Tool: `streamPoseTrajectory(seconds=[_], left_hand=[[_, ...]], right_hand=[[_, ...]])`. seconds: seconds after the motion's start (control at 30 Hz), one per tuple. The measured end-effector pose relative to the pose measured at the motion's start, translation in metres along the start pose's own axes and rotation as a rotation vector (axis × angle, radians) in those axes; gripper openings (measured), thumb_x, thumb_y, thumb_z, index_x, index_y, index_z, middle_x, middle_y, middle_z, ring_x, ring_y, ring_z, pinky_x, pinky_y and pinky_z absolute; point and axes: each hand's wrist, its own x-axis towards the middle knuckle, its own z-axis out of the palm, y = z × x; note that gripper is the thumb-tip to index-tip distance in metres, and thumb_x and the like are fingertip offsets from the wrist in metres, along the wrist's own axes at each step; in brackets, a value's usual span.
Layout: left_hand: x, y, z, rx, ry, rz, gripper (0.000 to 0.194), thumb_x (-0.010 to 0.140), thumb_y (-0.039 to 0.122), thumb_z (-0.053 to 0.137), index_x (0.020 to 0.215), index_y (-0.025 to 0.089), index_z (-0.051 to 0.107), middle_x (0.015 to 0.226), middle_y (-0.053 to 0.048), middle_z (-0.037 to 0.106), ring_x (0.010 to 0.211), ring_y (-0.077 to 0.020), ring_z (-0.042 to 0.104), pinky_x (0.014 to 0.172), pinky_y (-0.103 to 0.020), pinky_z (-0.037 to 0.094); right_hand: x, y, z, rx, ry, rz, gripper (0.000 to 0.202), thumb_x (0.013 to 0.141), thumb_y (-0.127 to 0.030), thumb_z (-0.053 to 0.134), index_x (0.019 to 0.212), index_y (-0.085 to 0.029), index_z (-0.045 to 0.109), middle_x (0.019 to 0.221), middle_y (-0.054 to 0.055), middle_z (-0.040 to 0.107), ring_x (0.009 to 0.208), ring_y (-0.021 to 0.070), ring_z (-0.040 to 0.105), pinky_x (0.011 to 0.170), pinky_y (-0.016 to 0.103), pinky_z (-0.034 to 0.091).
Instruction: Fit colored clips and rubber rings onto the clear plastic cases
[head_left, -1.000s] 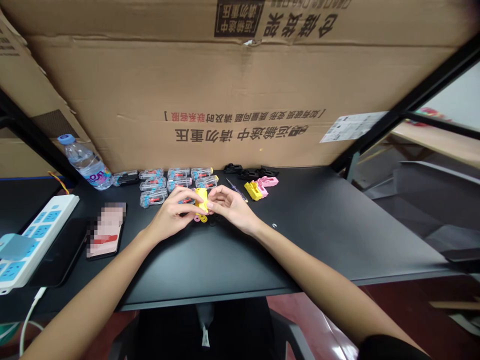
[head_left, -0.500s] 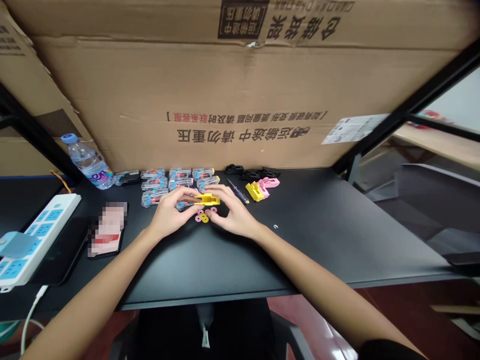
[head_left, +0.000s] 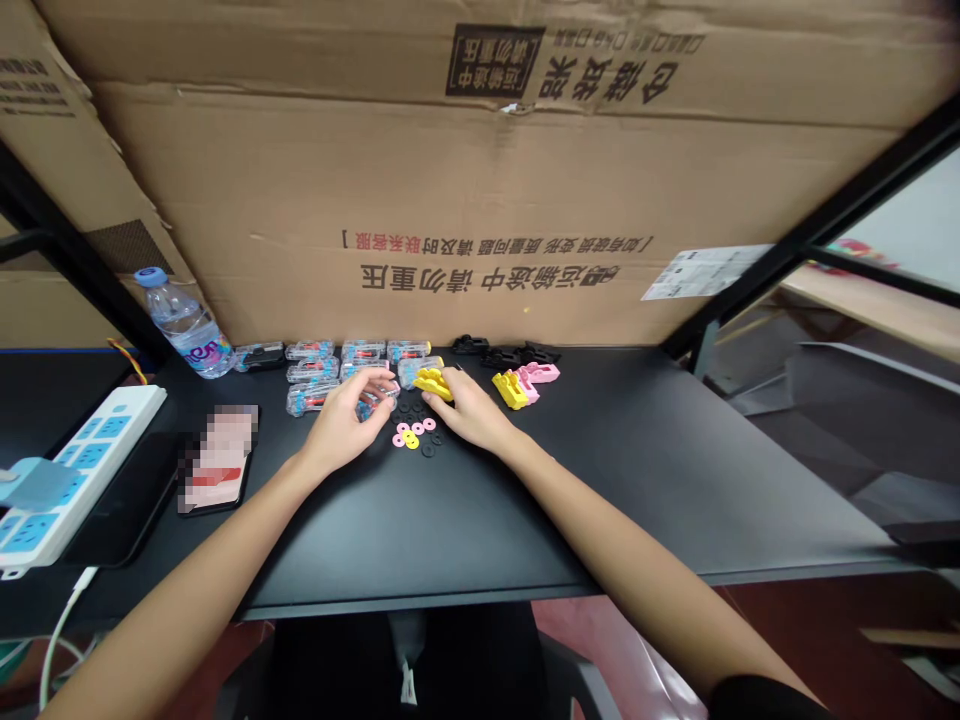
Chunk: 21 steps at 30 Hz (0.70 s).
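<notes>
My right hand pinches a small yellow plastic toy part just above the black desk. My left hand rests on the desk beside it, fingers loosely curled near a clear packet with a blue and red toy, holding nothing that I can make out. Between the hands lie small pink, yellow and black rings.
Several clear toy packets line the back, with black parts and yellow and pink parts to the right. A water bottle, a phone and a power strip sit left. A cardboard box walls the back.
The yellow part, held by both hands before, has gone back and right in my right hand alone. My left hand let go and settled on the desk.
</notes>
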Motion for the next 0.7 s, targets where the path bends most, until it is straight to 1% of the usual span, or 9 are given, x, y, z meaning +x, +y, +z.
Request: streamPoseTrajectory(seconds=[0.07, 0.2, 0.33, 0.43, 0.53, 0.7], left_hand=[[-0.001, 0.0, 0.0, 0.015, -0.024, 0.011, 0.026, 0.098, 0.018, 0.066, 0.124, 0.023, 0.066, 0.112, -0.006, 0.079, 0.096, -0.0187, 0.076, 0.09, -0.034, 0.061], [-0.001, -0.001, 0.0, 0.051, -0.059, 0.023, 0.017, 0.1, 0.019, 0.063, 0.116, 0.023, 0.069, 0.112, -0.005, 0.078, 0.096, -0.019, 0.074, 0.091, -0.035, 0.059], [-0.001, 0.0, -0.001, 0.073, -0.066, 0.04, 0.011, 0.1, 0.019, 0.062, 0.108, 0.022, 0.07, 0.108, -0.005, 0.077, 0.094, -0.0192, 0.073, 0.09, -0.035, 0.057], [0.0, 0.0, -0.002, 0.089, -0.069, 0.052, 0.009, 0.101, 0.02, 0.062, 0.103, 0.022, 0.07, 0.103, -0.004, 0.076, 0.093, -0.0193, 0.072, 0.088, -0.034, 0.057], [0.0, 0.0, -0.002, 0.09, -0.069, 0.054, 0.009, 0.1, 0.02, 0.062, 0.1, 0.022, 0.071, 0.1, -0.004, 0.076, 0.095, -0.0204, 0.073, 0.087, -0.034, 0.056], [0.001, 0.001, -0.003, 0.094, -0.062, 0.03, 0.009, 0.1, 0.021, 0.063, 0.102, 0.023, 0.071, 0.101, -0.004, 0.077, 0.096, -0.0212, 0.074, 0.09, -0.036, 0.057]], right_hand=[[0.0, 0.001, 0.001, -0.029, -0.023, -0.022, 0.018, 0.107, -0.037, 0.057, 0.112, -0.021, 0.063, 0.114, 0.015, 0.07, 0.108, 0.0327, 0.066, 0.096, 0.047, 0.055], [-0.001, 0.004, 0.001, -0.02, -0.044, -0.065, 0.024, 0.105, -0.034, 0.063, 0.122, -0.021, 0.071, 0.125, 0.016, 0.068, 0.121, 0.0343, 0.065, 0.107, 0.052, 0.053], [-0.001, 0.01, 0.001, 0.006, -0.057, -0.09, 0.029, 0.104, -0.031, 0.064, 0.13, -0.023, 0.074, 0.123, 0.013, 0.068, 0.121, 0.0329, 0.066, 0.11, 0.053, 0.054], [-0.002, 0.015, 0.001, 0.039, -0.046, -0.1, 0.027, 0.103, -0.031, 0.066, 0.127, -0.024, 0.077, 0.123, 0.013, 0.067, 0.12, 0.032, 0.067, 0.112, 0.053, 0.055], [-0.003, 0.018, 0.001, 0.125, -0.019, -0.074, 0.024, 0.101, -0.03, 0.069, 0.122, -0.023, 0.08, 0.124, 0.013, 0.066, 0.119, 0.0307, 0.069, 0.111, 0.051, 0.056], [-0.005, 0.016, -0.003, 0.351, 0.019, 0.017, 0.029, 0.096, -0.033, 0.075, 0.123, -0.022, 0.08, 0.125, 0.012, 0.067, 0.121, 0.0288, 0.069, 0.115, 0.048, 0.054]])
